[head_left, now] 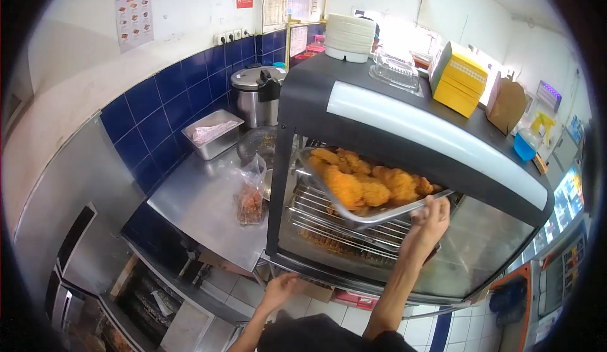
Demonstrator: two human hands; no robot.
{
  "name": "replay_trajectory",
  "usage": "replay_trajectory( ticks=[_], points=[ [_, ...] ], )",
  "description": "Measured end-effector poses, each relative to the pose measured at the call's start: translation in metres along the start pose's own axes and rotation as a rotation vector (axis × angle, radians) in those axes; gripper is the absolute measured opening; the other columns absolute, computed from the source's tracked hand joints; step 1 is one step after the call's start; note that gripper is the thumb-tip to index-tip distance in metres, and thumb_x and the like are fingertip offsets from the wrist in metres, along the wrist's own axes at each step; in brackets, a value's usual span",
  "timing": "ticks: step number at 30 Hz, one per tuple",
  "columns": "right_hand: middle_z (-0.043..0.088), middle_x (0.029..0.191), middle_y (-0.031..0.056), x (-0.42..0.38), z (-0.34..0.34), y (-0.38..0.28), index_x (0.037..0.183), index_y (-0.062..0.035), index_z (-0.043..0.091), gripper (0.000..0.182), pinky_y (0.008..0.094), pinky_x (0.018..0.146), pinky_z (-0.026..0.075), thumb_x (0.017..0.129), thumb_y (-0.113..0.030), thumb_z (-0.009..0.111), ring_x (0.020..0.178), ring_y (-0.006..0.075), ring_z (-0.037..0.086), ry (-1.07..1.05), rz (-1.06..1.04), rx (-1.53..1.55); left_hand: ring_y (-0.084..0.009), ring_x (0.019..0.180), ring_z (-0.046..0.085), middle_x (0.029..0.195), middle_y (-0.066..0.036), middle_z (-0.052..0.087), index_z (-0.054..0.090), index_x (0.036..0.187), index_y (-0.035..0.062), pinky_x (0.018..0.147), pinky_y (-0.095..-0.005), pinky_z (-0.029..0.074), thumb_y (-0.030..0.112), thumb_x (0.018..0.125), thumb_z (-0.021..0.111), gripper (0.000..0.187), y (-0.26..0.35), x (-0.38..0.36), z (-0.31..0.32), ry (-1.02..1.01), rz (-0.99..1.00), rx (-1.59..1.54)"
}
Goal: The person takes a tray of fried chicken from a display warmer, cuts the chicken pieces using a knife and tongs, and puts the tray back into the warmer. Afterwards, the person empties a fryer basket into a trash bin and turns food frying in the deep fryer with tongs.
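Observation:
My right hand (431, 216) grips the right front corner of a metal tray (373, 218) by its rim. Golden fried chicken pieces (373, 186) fill the tray, which is tilted and slightly blurred. It sits in the open front of a black display warmer (303, 102), above a wire rack (341, 222). My left hand (278, 290) is low, just below the warmer's front left corner. Its fingers are curled together, and I see nothing in them.
Left of the warmer, a steel counter (190, 194) carries a plastic bag of reddish food (251, 200), a steel pan (212, 140) and a large pot (256, 93). White containers (349, 36), yellow boxes (458, 77) and a spray bottle (530, 138) stand atop the warmer.

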State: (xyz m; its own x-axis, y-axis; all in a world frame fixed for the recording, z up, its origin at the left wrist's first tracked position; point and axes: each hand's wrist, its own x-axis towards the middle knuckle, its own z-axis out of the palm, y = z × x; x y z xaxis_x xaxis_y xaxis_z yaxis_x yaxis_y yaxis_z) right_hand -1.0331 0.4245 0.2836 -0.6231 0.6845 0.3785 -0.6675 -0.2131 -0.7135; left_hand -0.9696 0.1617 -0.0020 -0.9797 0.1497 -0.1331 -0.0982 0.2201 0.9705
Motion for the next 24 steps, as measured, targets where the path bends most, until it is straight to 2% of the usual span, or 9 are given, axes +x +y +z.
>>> replay_trajectory(
  ticks=[5, 7, 8, 9, 11, 13, 17, 19, 24],
  points=[
    [0.045, 0.075, -0.006, 0.03, -0.019, 0.011, 0.082, -0.0131, 0.047, 0.014, 0.0162, 0.046, 0.03, 0.09, -0.006, 0.056, 0.056, -0.0002, 0.037, 0.019, 0.043, 0.0, -0.018, 0.077, 0.068, 0.1, -0.013, 0.069, 0.062, 0.116, 0.0015, 0.071, -0.0304, 0.053, 0.021, 0.093, 0.056, 0.031, -0.006, -0.006, -0.007, 0.07, -0.058, -0.044],
    [0.046, 0.076, -0.0055, 0.029, -0.014, 0.014, 0.083, -0.012, 0.048, 0.012, 0.0153, 0.045, 0.029, 0.091, -0.006, 0.055, 0.056, 0.0003, 0.037, 0.123, 0.018, -0.097, -0.0156, 0.077, 0.067, 0.099, -0.01, 0.069, 0.056, 0.123, 0.0031, 0.065, -0.0277, 0.053, 0.017, 0.096, 0.049, 0.031, -0.023, -0.013, -0.004, 0.042, -0.023, 0.004],
    [0.048, 0.077, -0.0045, 0.029, -0.023, 0.027, 0.086, -0.0105, 0.05, 0.008, 0.017, 0.046, 0.03, 0.091, -0.006, 0.054, 0.056, 0.0019, 0.038, 0.036, -0.027, -0.04, -0.0156, 0.077, 0.067, 0.099, -0.01, 0.069, 0.056, 0.123, 0.0031, 0.065, -0.0277, 0.053, 0.017, 0.096, 0.049, 0.031, -0.029, -0.018, -0.002, 0.07, -0.018, -0.006],
    [0.048, 0.077, -0.003, 0.022, -0.017, 0.027, 0.092, -0.0083, 0.051, 0.007, 0.019, 0.051, 0.041, 0.09, -0.008, 0.058, 0.056, 0.0043, 0.043, -0.014, -0.015, -0.057, -0.0158, 0.077, 0.067, 0.099, -0.01, 0.069, 0.055, 0.124, 0.0026, 0.065, -0.0277, 0.053, 0.016, 0.096, 0.049, 0.031, -0.033, -0.023, -0.001, 0.084, -0.081, -0.049],
    [0.053, 0.08, 0.0016, -0.004, 0.009, 0.029, 0.098, -0.0054, 0.05, 0.014, 0.0244, 0.062, 0.053, 0.091, -0.011, 0.06, 0.065, 0.0098, 0.058, -0.006, -0.014, -0.156, -0.0161, 0.077, 0.067, 0.099, -0.01, 0.069, 0.054, 0.125, 0.0022, 0.065, -0.0278, 0.053, 0.015, 0.096, 0.049, 0.032, -0.038, -0.03, 0.009, 0.071, -0.151, -0.073],
    [0.06, 0.092, 0.0104, -0.021, 0.026, 0.026, 0.104, -0.0006, 0.048, 0.023, 0.0306, 0.075, 0.057, 0.092, -0.015, 0.061, 0.081, 0.0209, 0.067, -0.169, 0.163, -0.138, -0.0158, 0.074, 0.068, 0.097, -0.011, 0.07, 0.058, 0.12, 0.0044, 0.065, -0.0273, 0.052, 0.014, 0.092, 0.053, 0.03, -0.037, -0.038, 0.021, 0.153, -0.275, -0.193],
    [0.057, 0.113, 0.0228, -0.042, 0.033, 0.05, 0.118, 0.0075, 0.044, 0.04, 0.0372, 0.086, 0.054, 0.094, -0.02, 0.059, 0.098, 0.0312, 0.065, -0.329, 0.402, 0.072, -0.017, 0.075, 0.069, 0.095, -0.012, 0.07, 0.058, 0.12, 0.0043, 0.066, -0.0282, 0.052, 0.013, 0.091, 0.053, 0.03, -0.042, -0.041, 0.048, 0.111, -0.229, -0.089],
    [0.056, 0.115, 0.0238, -0.025, 0.019, 0.066, 0.119, 0.0085, 0.043, 0.041, 0.0383, 0.088, 0.053, 0.094, -0.021, 0.058, 0.1, 0.0318, 0.064, -0.379, 0.395, 0.037, -0.0189, 0.076, 0.07, 0.094, -0.013, 0.071, 0.058, 0.12, 0.0039, 0.068, -0.0302, 0.052, 0.012, 0.091, 0.052, 0.03, -0.029, -0.037, 0.06, 0.132, -0.113, 0.024],
    [0.052, 0.124, 0.0276, 0.007, -0.001, 0.07, 0.119, 0.0122, 0.041, 0.044, 0.0409, 0.095, 0.05, 0.096, -0.023, 0.053, 0.105, 0.0351, 0.062, -0.494, 0.457, 0.017, -0.0207, 0.079, 0.07, 0.094, -0.012, 0.071, 0.059, 0.119, 0.0065, 0.072, -0.033, 0.053, 0.016, 0.091, 0.053, 0.03, -0.006, -0.054, 0.087, 0.196, -0.176, 0.065]
  ],
)
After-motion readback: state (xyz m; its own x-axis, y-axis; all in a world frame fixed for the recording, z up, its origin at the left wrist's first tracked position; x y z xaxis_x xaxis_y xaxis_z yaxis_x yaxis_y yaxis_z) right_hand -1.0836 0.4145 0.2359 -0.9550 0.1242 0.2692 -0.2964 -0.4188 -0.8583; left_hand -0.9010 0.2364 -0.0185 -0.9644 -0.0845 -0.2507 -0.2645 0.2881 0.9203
